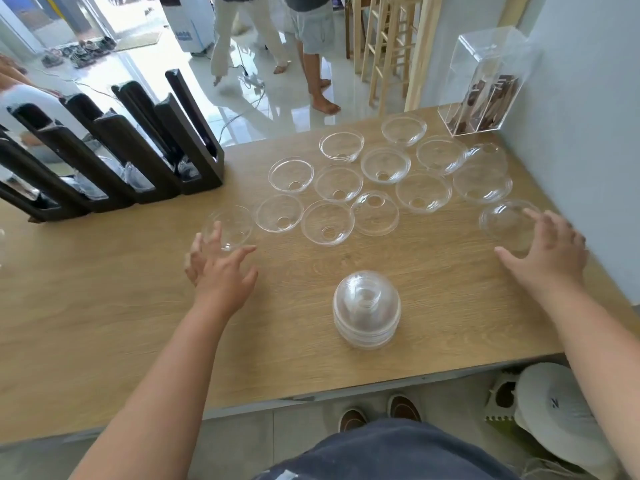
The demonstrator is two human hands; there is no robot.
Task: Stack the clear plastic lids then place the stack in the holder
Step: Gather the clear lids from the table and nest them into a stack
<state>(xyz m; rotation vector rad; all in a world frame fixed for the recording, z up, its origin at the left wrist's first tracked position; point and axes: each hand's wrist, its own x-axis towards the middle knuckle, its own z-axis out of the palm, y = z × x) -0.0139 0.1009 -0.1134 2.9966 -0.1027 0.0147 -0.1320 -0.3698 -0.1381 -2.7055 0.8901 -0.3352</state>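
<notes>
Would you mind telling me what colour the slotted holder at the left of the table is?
The holder is black, seen clearly in the head view.

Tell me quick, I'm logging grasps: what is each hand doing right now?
Left hand: open, fingers spread, reaching at a loose lid, not gripping it.
Right hand: open, fingers spread at another lid, not gripping it.
</notes>
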